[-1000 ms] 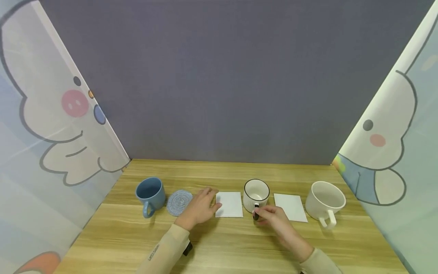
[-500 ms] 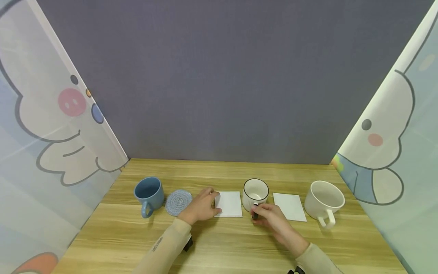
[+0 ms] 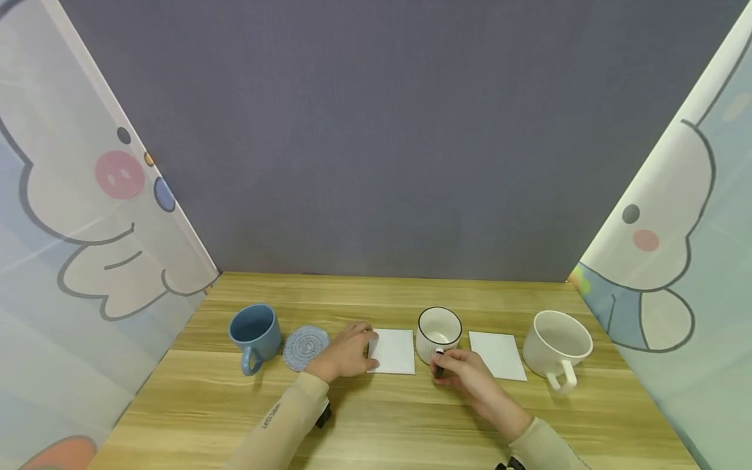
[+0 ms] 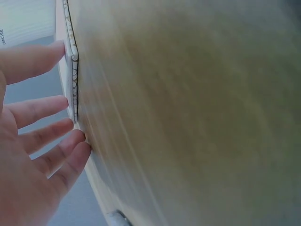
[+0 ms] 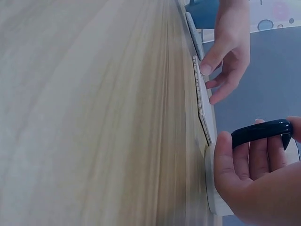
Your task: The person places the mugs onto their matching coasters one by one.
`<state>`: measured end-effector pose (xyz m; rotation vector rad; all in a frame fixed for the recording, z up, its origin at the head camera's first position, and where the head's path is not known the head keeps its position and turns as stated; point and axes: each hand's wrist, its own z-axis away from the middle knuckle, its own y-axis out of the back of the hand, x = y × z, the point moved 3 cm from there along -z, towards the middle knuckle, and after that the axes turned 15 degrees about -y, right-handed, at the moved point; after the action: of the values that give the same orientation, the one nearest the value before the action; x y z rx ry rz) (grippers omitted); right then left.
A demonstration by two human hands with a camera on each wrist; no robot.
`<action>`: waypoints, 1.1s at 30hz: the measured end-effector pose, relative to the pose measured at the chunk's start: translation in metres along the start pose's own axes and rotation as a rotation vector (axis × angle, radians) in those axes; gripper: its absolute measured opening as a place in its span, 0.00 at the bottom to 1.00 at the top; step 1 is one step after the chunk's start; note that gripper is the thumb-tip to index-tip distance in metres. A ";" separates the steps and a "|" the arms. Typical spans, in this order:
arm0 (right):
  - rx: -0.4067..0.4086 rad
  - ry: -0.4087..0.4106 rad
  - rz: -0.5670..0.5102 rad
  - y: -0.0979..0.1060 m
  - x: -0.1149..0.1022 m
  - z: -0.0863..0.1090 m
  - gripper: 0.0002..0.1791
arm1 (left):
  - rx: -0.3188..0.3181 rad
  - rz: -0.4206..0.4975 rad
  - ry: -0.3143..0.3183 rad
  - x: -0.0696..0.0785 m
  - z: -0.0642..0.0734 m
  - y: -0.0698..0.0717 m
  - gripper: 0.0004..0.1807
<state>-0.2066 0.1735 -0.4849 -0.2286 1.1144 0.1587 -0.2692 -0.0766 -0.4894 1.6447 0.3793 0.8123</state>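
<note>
In the head view, a white mug with a black rim (image 3: 438,328) stands right of a white square coaster (image 3: 395,352). My right hand (image 3: 467,375) pinches the mug's black handle (image 5: 263,132) between thumb and fingers. The mug stands beside the coaster. My left hand (image 3: 346,352) rests at the coaster's left edge, its thumb and index fingertip on the top surface. In the left wrist view, the fingers (image 4: 37,108) are mostly straight, with thumb and fingertips along the coaster's edge.
On the left are a blue mug (image 3: 256,329) and a round blue-grey woven coaster (image 3: 305,347). To the right, another white square coaster (image 3: 498,356) lies near a large cream mug (image 3: 555,343). A grey panel (image 3: 388,143) stands behind the wooden table (image 3: 376,424).
My left fingertips have come down onto the white coaster's left edge. My right hand has shifted slightly left and holds the mug's handle throughout. The mugs keep their places.
</note>
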 end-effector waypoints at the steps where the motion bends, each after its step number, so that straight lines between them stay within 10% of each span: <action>1: -0.003 0.002 0.002 0.000 0.000 0.000 0.19 | 0.002 0.000 -0.002 0.000 0.000 0.000 0.31; 33: 0.031 0.014 -0.145 -0.005 -0.001 0.003 0.09 | 0.005 0.097 0.019 -0.001 0.007 -0.002 0.29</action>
<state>-0.2030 0.1696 -0.4827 -0.2817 1.1095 0.0107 -0.2650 -0.0816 -0.4919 1.6713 0.3166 0.9004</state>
